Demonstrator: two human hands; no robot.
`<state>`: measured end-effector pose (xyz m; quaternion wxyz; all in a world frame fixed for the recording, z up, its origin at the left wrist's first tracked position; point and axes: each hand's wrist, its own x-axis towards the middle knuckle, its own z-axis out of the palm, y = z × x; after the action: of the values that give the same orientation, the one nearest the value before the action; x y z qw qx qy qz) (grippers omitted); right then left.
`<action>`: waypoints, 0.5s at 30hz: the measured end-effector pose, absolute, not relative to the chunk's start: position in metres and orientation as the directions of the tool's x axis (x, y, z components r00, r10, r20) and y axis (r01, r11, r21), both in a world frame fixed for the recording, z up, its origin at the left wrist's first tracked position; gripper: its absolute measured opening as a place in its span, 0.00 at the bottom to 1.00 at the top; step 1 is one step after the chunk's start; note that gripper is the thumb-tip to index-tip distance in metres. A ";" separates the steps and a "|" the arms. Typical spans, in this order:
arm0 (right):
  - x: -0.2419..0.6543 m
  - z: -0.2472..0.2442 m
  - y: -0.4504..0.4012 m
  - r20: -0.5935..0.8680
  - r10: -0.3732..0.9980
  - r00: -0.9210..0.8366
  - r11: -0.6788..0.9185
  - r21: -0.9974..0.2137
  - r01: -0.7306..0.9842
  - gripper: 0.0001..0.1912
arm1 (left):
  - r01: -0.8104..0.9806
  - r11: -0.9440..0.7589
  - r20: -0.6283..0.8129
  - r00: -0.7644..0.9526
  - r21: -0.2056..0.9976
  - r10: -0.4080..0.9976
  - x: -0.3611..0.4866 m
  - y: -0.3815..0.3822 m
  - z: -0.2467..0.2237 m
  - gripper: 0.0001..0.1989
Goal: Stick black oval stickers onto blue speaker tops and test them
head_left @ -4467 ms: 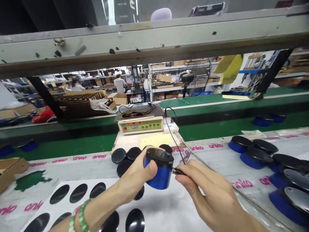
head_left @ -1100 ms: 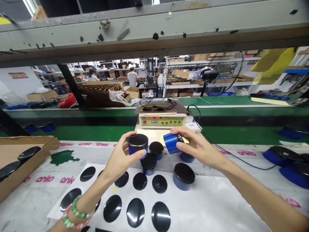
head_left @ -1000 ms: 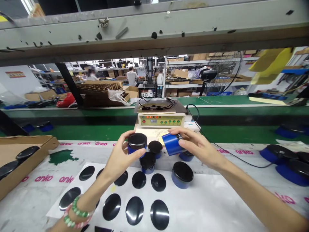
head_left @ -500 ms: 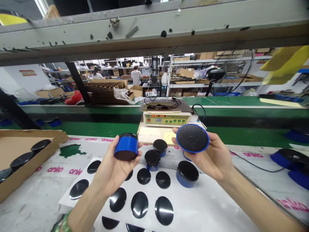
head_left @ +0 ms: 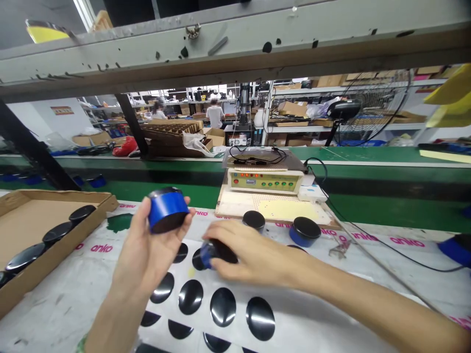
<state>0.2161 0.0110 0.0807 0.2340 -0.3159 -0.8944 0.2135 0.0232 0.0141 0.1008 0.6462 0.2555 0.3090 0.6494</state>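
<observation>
My left hand (head_left: 142, 245) holds a round blue speaker (head_left: 168, 212) raised and tilted, with its dark face toward me. My right hand (head_left: 243, 252) reaches across, low over the white sheet. Its fingers are closed around another blue and black round speaker (head_left: 219, 251), blurred by motion and partly covered by the hand. Under both hands, the white sheet (head_left: 294, 314) carries rows of glossy black round stickers (head_left: 222, 307). Behind my right hand stand a black-topped speaker (head_left: 253, 220) and, further right, another one (head_left: 304, 231). My right forearm mostly hides one more.
To the left, a cardboard tray (head_left: 55, 245) holds several black-topped round pieces. A control box (head_left: 265, 181) with green buttons sits at the back on a board, before a green conveyor (head_left: 375, 196). A cable (head_left: 390, 252) runs rightward. A beam (head_left: 235, 44) crosses overhead.
My right hand has swung left and down, from showing a speaker's mesh face to low over the sheet. The left hand's speaker has shifted left in view. The camera has turned slightly left.
</observation>
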 end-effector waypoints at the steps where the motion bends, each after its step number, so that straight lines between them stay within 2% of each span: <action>1: 0.198 0.076 0.023 0.248 0.652 -0.717 0.720 -0.498 0.483 0.21 | -0.594 -0.080 0.011 -0.119 0.801 0.993 0.019 0.011 0.103 0.17; 2: 0.182 0.070 0.036 0.233 0.651 -0.723 0.722 -0.482 0.495 0.21 | -0.479 -0.155 0.078 -0.176 0.864 0.981 0.016 0.007 0.103 0.17; 4: 0.159 0.059 0.063 0.216 0.662 -0.717 0.712 -0.480 0.513 0.17 | -0.135 -0.210 0.173 -0.246 0.968 0.954 0.011 0.001 0.099 0.26; 6: 0.149 0.056 0.085 0.215 0.672 -0.709 0.700 -0.498 0.512 0.14 | 0.257 -0.188 0.256 -0.266 0.948 0.929 0.008 -0.003 0.090 0.33; 8: 0.152 0.062 0.094 0.229 0.681 -0.695 0.687 -0.529 0.499 0.14 | 0.489 -0.152 0.309 -0.258 0.859 0.915 0.007 -0.005 0.081 0.32; 12: 0.175 0.089 0.074 0.288 0.693 -0.660 0.668 -0.602 0.439 0.25 | 0.547 -0.100 0.260 -0.223 0.831 0.940 0.009 -0.005 0.070 0.30; 15: 0.189 0.101 0.038 0.278 0.623 -0.731 0.683 -0.649 0.335 0.23 | 0.551 -0.059 0.172 -0.157 0.833 0.973 0.016 -0.012 0.066 0.26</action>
<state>0.1886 0.0381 0.1008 0.2470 -0.2713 -0.8834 0.2916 0.0156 -0.0118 0.0658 0.2541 0.5976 0.6372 0.4151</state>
